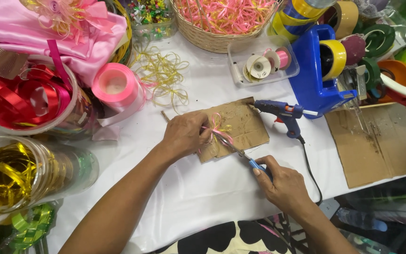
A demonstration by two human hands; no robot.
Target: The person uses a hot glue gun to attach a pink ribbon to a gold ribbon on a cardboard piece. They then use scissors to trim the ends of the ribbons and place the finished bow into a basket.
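White cloth covers the surface (198, 188), which is crowded along its far and left edges with craft supplies. Largest item: a pink fabric bundle (78, 35) at the far left corner, with a clear tub of red ribbon (24, 101) just in front of it and a clear tub of gold ribbon (10, 181) nearer the person. A wicker basket (212, 40) of pink and yellow ribbon shreds stands at the far centre. A large cardboard sheet (377, 143) lies at the right edge. A blue tape dispenser (316, 80) with a yellow roll stands beside it, next to a clear tray of small ribbon spools (261, 66). A roll of pink ribbon (116, 84) lies on its side near the red tub.

A smaller cardboard piece (245, 124) lies at centre, with a blue glue gun (280, 113) resting at its right edge, cord trailing toward the person.

The left hand (184, 136) rests on this cardboard, its fingers pinched together on a small pink-and-gold ribbon bow (219, 129) held over the cardboard. The right hand (283, 183) is nearer the person, its fingers closed around the blue handles of a pair of scissors (240, 153). The blades point up-left and meet the bow's trailing strands; whether the blades are apart cannot be determined.
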